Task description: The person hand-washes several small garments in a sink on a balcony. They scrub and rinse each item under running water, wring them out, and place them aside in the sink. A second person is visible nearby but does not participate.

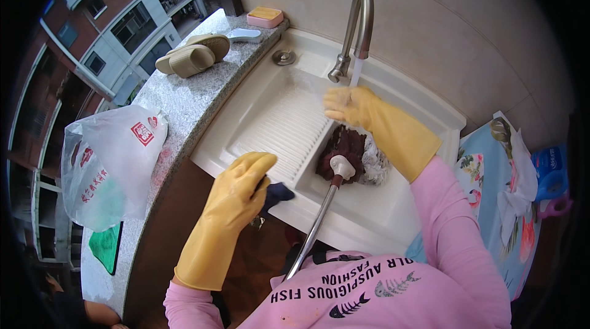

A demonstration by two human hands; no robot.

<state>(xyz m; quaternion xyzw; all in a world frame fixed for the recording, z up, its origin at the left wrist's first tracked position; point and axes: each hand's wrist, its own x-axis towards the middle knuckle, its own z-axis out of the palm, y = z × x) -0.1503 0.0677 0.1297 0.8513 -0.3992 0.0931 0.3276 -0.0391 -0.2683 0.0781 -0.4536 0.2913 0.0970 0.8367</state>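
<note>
My left hand (pixel 239 186), in a yellow rubber glove, is curled around a dark navy cloth (pixel 278 195) near the sink's front edge; the cloth is mostly hidden behind the glove. Under the water stream (pixel 356 72) from the metal faucet (pixel 364 20) is my right hand (pixel 350 104), gloved too, with no object visible in it. Its fingers are slightly blurred. Below it, in the basin, lies a mop head (pixel 343 154) with dark maroon and whitish strands. The mop's metal pole (pixel 318 218) slants down over the sink rim to my body.
The white sink (pixel 258 144) has a ribbed washboard (pixel 286 121). On the granite ledge (pixel 184 108) at left are beige slippers (pixel 193 56), a brush (pixel 244 35), a pink soap box (pixel 265 17) and a plastic bag (pixel 115 163). A patterned cover (pixel 488 181) and blue bottle (pixel 548 167) stand right.
</note>
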